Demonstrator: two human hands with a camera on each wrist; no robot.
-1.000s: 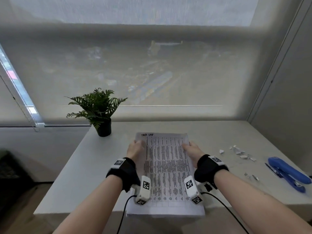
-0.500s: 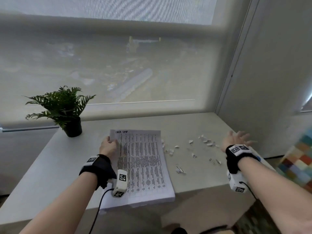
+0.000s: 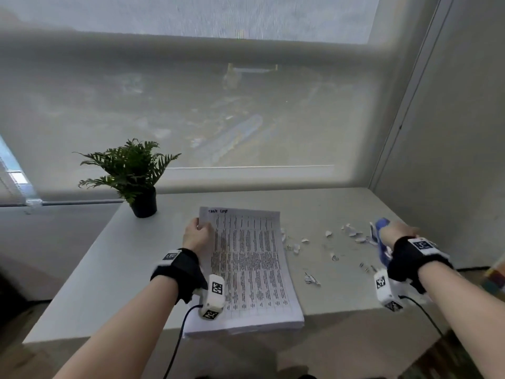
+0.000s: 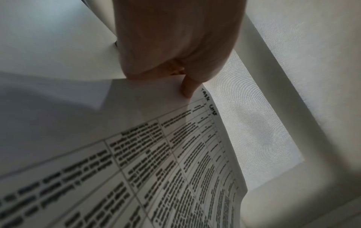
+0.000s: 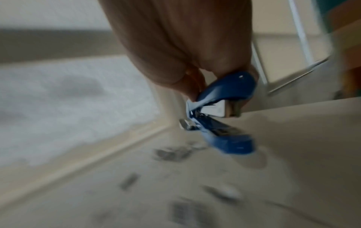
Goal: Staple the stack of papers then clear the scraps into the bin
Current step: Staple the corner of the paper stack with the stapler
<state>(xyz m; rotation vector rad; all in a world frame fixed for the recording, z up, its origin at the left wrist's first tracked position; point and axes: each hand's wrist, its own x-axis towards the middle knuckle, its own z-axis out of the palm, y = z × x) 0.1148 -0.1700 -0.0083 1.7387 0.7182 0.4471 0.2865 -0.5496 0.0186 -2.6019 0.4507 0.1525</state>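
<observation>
Above scraps (image 3: 329,233), right hand (image 3: 397,231) grips stapler (image 3: 382,225) (hinged open).

Handwritten heading on the top sheet

The stack of papers (image 3: 246,266) carries a handwritten heading at its far left corner that reads roughly "TASK LIST"; the second word is not sharp in either view. Below it runs a printed table whose text is too blurred to read. The black-and-white square markers on the wrist cameras (image 3: 216,294) carry patterns, not words.

Stapler (image 5: 224,117) motion-blurred, scraps (image 5: 175,152) perhaps mere smears, right hand (image 3: 397,232) covering most.
</observation>
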